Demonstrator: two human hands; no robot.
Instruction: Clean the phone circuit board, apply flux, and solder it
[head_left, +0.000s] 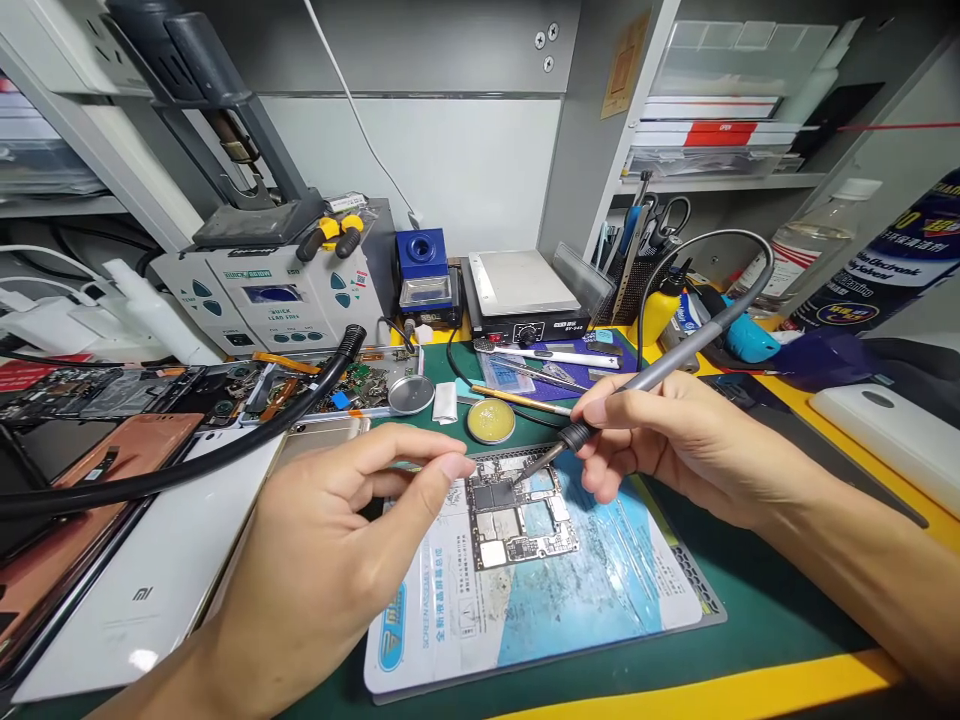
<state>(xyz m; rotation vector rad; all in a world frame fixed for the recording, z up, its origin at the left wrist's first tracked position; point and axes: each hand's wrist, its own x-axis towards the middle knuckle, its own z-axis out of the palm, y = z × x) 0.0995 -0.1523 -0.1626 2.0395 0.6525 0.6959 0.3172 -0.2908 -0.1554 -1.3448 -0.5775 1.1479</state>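
Note:
In my right hand (pixel 637 430) is a grey soldering iron (pixel 679 355), held like a pen, with its cable curving up and back. Its tip points down at a phone circuit board (pixel 517 525), close to a dark chip (pixel 493 496); whether it touches I cannot tell. Thumb and index finger of my left hand (pixel 352 540) are pinched together at the board's left edge; anything between them is too small to make out. Under the board lies a blue and white screen-assembly package (pixel 585 630) on a green mat (pixel 787 620).
An open tin of yellowish paste (pixel 491 422) and its lid (pixel 411 394) sit behind the board. A thick black hose (pixel 225 455) crosses the left side over phones, including a white phone (pixel 161 570). A hot-air station (pixel 277 300) and a flat heating plate (pixel 521 285) stand behind.

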